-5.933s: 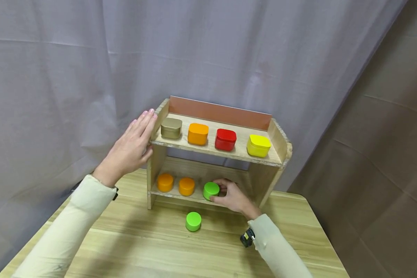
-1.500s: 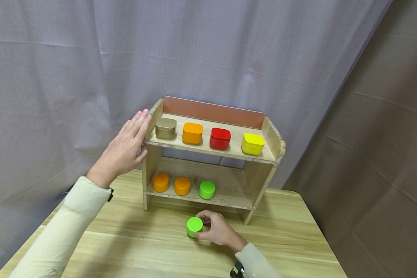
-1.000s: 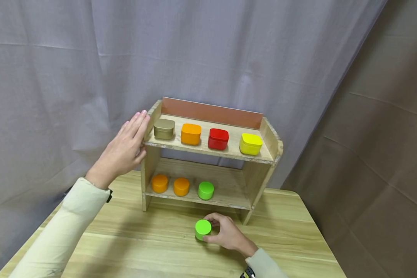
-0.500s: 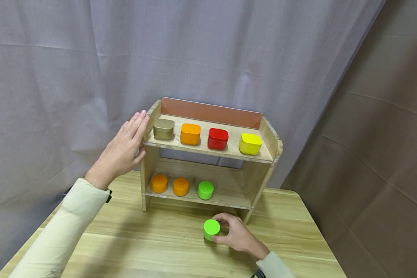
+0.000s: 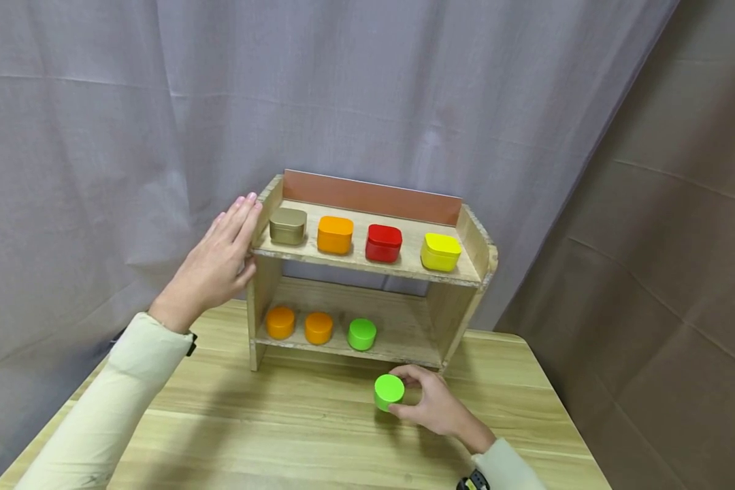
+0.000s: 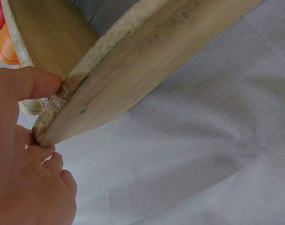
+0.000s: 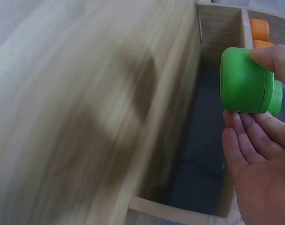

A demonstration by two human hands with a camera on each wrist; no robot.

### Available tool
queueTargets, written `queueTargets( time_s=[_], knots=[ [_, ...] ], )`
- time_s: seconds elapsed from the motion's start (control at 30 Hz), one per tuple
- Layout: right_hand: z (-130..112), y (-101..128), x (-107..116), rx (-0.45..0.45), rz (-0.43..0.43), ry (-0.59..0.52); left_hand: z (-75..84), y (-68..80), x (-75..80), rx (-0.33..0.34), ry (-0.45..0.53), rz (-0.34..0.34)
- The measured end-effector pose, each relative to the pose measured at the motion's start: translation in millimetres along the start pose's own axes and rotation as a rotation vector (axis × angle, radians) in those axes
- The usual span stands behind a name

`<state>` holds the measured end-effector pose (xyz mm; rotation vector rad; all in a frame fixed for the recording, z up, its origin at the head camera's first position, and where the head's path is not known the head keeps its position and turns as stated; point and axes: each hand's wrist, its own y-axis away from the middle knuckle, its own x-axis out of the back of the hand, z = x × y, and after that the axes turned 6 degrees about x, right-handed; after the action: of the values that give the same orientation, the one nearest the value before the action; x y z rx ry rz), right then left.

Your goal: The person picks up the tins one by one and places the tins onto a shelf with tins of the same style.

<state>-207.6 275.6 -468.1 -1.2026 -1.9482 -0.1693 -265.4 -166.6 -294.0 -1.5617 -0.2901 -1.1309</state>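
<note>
In the head view my right hand (image 5: pixel 435 406) pinches a small green round tin (image 5: pixel 388 392) between thumb and fingers. The tin hangs just above the table, in front of the shelf's lower right part. A lid seam shows on this tin (image 7: pixel 245 79) in the right wrist view. My left hand (image 5: pixel 214 262) rests on the left side panel of a small wooden shelf (image 5: pixel 367 269), its fingers straight. In the left wrist view its thumb touches the panel's edge. On the lower board stand two orange round tins (image 5: pixel 318 328) and another green round tin (image 5: pixel 362 334).
The upper board bears square-cornered tins: gold (image 5: pixel 288 226), orange (image 5: pixel 335 235), red (image 5: pixel 383 243) and yellow (image 5: pixel 441 252). The shelf stands on a wooden table (image 5: pixel 269 435), before a grey curtain (image 5: pixel 343 88). The shelf's right side panel (image 5: pixel 459 299) stands close to my right hand.
Earlier my right hand let go of a green tin on the lower board and took the other one from the table. It has since carried that tin rightward and up. The left hand stays put.
</note>
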Motion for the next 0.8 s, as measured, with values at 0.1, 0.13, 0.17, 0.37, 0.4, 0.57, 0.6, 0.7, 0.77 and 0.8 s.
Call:
queueTargets(
  time_s=[0.1, 0.13, 0.17, 0.37, 0.4, 0.57, 0.6, 0.7, 0.77, 0.8],
  knots=[
    [-0.9, -0.6, 5.2, 0.005, 0.02, 0.03, 0.0, -0.4, -0.3, -0.005, -0.002, 0.004],
    [-1.1, -0.8, 6.8, 0.007, 0.03, 0.049, 0.0, -0.4, -0.2, -0.007, -0.003, 0.005],
    [-1.5, -1.2, 8.4, 0.01, 0.039, 0.061, 0.0, -0.4, -0.2, -0.007, -0.004, 0.005],
    [-3.9, -5.4, 19.0, 0.031, 0.082, 0.082, 0.0, 0.1, 0.4, -0.004, -0.002, 0.006],
    [-4.1, -6.4, 20.7, 0.036, 0.091, 0.082, 0.0, 0.1, 0.4, -0.004, -0.003, 0.008],
    [-6.1, -11.0, 27.5, 0.036, 0.149, 0.083, -0.1, -0.8, -0.4, -0.006, -0.007, 0.015],
    [-6.0, -12.0, 28.4, 0.034, 0.158, 0.082, -0.1, -0.7, -0.4, -0.007, -0.007, 0.015],
    [-5.9, -14.5, 30.9, 0.014, 0.176, 0.068, -0.2, -0.6, -0.6, -0.005, -0.003, 0.011],
    [-5.7, -16.5, 31.9, -0.008, 0.182, 0.048, -0.2, -0.4, -0.6, -0.004, -0.001, 0.007],
    [-5.7, -17.5, 32.5, -0.02, 0.184, 0.036, -0.2, -0.2, -0.6, -0.003, 0.001, 0.005]
  ],
)
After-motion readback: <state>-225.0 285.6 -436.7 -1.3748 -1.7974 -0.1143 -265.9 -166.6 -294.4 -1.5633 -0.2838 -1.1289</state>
